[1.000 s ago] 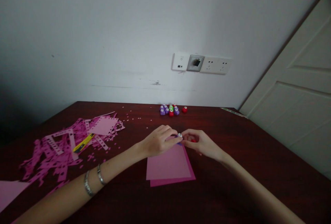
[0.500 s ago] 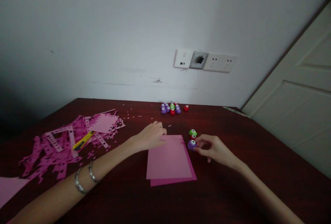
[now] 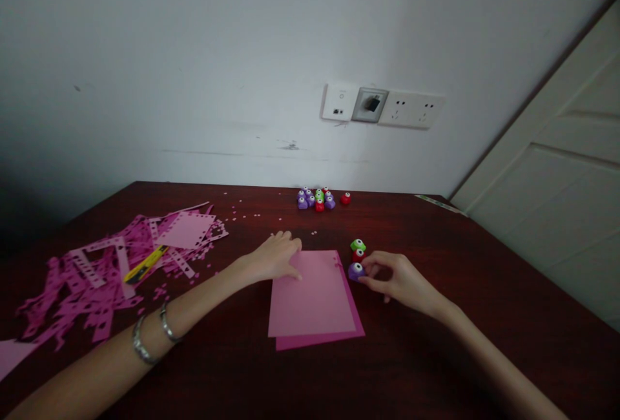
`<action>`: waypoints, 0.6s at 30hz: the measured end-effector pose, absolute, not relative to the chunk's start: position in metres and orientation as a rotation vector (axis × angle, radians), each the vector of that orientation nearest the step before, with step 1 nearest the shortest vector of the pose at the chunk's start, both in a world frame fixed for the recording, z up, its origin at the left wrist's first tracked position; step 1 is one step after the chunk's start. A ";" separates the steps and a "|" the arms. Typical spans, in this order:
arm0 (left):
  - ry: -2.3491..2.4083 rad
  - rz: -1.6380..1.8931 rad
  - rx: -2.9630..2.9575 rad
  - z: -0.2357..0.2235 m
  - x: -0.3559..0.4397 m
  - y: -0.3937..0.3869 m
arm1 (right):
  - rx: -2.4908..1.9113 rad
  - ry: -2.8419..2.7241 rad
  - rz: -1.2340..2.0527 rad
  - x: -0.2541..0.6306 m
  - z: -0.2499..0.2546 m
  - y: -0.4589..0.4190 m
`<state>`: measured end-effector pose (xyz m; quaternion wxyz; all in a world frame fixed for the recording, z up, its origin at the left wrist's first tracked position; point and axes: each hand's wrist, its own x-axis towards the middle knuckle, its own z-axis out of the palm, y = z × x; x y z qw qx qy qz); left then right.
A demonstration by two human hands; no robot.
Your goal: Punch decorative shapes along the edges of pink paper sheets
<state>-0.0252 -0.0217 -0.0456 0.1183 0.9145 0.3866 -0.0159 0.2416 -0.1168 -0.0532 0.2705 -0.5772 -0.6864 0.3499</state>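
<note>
Two pink sheets of paper (image 3: 312, 304) lie on the dark table, the paler one over a deeper pink one that shows at the right and bottom edges. A small hole pattern marks the top right corner. My left hand (image 3: 274, 257) rests at the upper left corner, palm down, its thumb spread over the paper. At the right edge, my right hand (image 3: 394, 278) pinches a purple craft punch (image 3: 356, 271) with a white knob between thumb and fingers. Just behind it stand a red craft punch (image 3: 358, 256) and a green craft punch (image 3: 358, 245).
Several more craft punches (image 3: 316, 199) cluster near the wall, with one red punch (image 3: 345, 198) apart. Punched pink scraps (image 3: 106, 278) pile up at left, a yellow utility knife (image 3: 145, 265) on them. Wall sockets (image 3: 411, 110) are above; a white door (image 3: 557, 168) is at right.
My left thumb has spread away from the fingers over the paper. The right hand keeps its hold on the purple punch beside the sheets. The whole view has shifted slightly.
</note>
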 end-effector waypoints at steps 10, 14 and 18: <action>1.111 -0.009 2.533 -0.048 -0.027 -0.011 | -1.567 -1.824 0.976 0.240 -0.055 -0.116; 1.091 0.001 2.469 -0.044 -0.028 -0.009 | -1.555 -1.823 1.007 0.240 -0.058 -0.117; 1.063 0.072 2.469 -0.045 -0.030 -0.005 | -1.568 -1.810 1.013 0.239 -0.057 -0.117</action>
